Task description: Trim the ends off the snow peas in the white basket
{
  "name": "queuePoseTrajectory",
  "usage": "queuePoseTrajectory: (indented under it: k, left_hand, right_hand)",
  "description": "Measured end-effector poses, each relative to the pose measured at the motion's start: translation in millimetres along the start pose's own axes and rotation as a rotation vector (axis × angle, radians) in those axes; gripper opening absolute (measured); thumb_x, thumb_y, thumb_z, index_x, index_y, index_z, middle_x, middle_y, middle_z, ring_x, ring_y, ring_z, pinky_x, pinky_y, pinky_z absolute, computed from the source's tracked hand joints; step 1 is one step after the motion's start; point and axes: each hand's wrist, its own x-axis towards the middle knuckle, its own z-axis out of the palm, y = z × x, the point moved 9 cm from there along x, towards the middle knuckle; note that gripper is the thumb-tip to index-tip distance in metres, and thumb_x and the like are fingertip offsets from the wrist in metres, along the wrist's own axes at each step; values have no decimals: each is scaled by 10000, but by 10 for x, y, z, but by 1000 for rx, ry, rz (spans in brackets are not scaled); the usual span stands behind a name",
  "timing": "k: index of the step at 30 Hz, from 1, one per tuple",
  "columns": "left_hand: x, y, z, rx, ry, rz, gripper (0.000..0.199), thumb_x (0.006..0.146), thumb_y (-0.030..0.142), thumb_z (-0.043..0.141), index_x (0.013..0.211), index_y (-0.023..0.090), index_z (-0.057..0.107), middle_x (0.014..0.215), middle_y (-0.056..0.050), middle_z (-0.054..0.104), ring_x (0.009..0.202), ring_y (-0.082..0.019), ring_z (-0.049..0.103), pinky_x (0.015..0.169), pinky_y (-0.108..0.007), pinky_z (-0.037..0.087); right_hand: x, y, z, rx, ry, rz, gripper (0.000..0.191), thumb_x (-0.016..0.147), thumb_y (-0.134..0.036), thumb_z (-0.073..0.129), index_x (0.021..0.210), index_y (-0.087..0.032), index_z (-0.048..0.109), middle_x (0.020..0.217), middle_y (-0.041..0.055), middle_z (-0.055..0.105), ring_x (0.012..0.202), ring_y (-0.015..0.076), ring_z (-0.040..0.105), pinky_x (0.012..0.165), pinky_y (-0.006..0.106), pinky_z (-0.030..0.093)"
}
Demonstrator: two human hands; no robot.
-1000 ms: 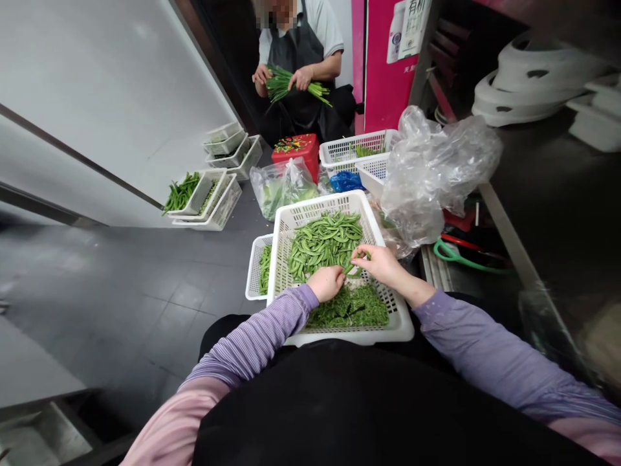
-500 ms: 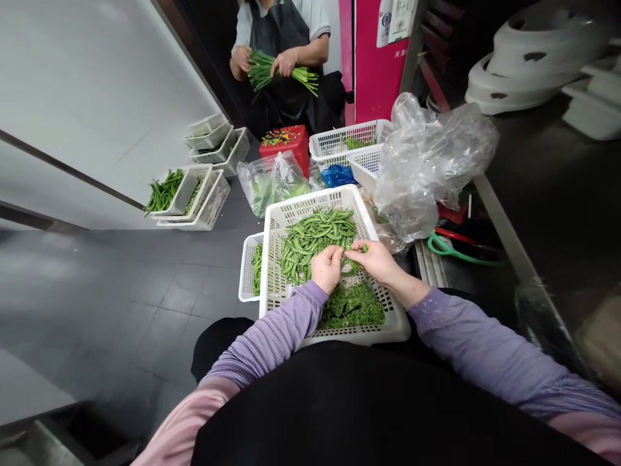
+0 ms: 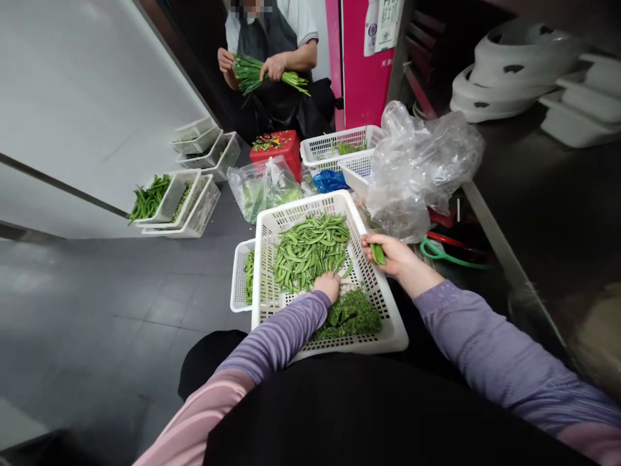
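A white perforated basket [image 3: 383, 294] rests at my lap, holding a pile of green pea pods [image 3: 310, 249]. In its near end lies a heap of thin green trimmings [image 3: 356, 314], with a dark strip on top. My left hand [image 3: 328, 286] is down in the basket between pods and trimmings, its fingers curled; whatever is in them is hidden. Over the basket's right rim, my right hand [image 3: 391, 254] is closed around a few pea pods [image 3: 377, 254].
A smaller white basket [image 3: 237, 278] of pods sits left of mine. Ahead are a bag of greens [image 3: 264, 191], a red stool [image 3: 286, 155] and a big clear plastic bag [image 3: 422, 175]. Opposite, a person [image 3: 272, 45] holds long green stalks. Stacked baskets [image 3: 208, 200] stand left.
My hands have come apart. The left has dropped toward the near edge of the pods; the right has moved out over the right rim with pods in it. The view has shifted slightly.
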Motion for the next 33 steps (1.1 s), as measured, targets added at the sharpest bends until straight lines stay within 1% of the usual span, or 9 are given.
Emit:
queuePoseTrajectory:
  k: [4,7,13,18,21,24,28,30,33]
  left_hand:
    - [-302,-114,-258,-459,55,-55,156,742,283,507,758,131,536,630,8,487,577,-98,455,567,-224,375]
    - [-528,-111,-521,-796,144,-37,149,715,274,529,680,132,505,525,63,384,497,-60,365,493,-182,314]
    - [-824,-113,-1005,-846,362,-21,171,727,273,514,834,141,535,658,31,521,524,-54,423,508,-173,354]
    - [-813,-79,-1107,-878,296,-55,142,759,263,467,723,141,530,554,37,505,447,-51,436,460,-174,363]
    - [-772,-75,-988,-1121,209,-129,119,765,237,456,720,136,501,551,36,515,385,-48,426,405,-185,363]
    - [-746,-123,-754,-1314,124,-187,110,774,216,452,734,124,497,566,28,524,359,-38,412,375,-183,365]
    - [-833,-390,-254,-1074,-124,-419,70,710,144,534,751,88,541,556,12,536,366,-45,424,379,-184,377]
    - [-863,-460,-254,-1030,-106,-410,202,660,102,574,861,86,557,692,-14,585,423,-40,459,418,-176,404]
    - [-830,-220,-501,-1251,-111,-175,322,726,194,527,1041,130,513,895,-53,591,535,-57,529,468,-185,441]
  right_hand:
    - [-83,134,163,-704,-63,-117,165,572,-266,654,691,-168,598,378,-63,437,326,76,368,358,214,284]
    - [-185,385,406,-980,-245,-133,152,609,-321,633,684,-193,600,347,-73,435,320,95,398,381,221,303]
    - [-461,158,702,-1274,-236,-682,126,721,-287,551,652,-187,586,652,5,576,651,142,540,611,240,383]
    - [-547,174,735,-1493,-218,-779,108,759,-236,507,718,-190,596,738,37,563,685,144,530,627,236,373]
    - [-558,170,745,-1446,-221,-781,110,756,-224,506,700,-190,594,736,37,571,680,141,531,624,234,374]
    - [-538,57,697,-1216,-216,-738,105,723,-250,547,646,-186,578,695,19,592,675,142,547,631,237,391]
    - [-399,-35,431,-920,-104,-467,215,696,-398,552,678,-183,550,455,-33,517,419,121,491,442,224,365]
    - [-366,-8,373,-850,-104,-369,247,683,-429,549,678,-183,532,377,-55,461,338,107,434,378,208,323]
    - [-358,78,423,-801,-181,-295,241,666,-417,564,666,-180,521,368,-58,457,316,92,403,349,195,301]
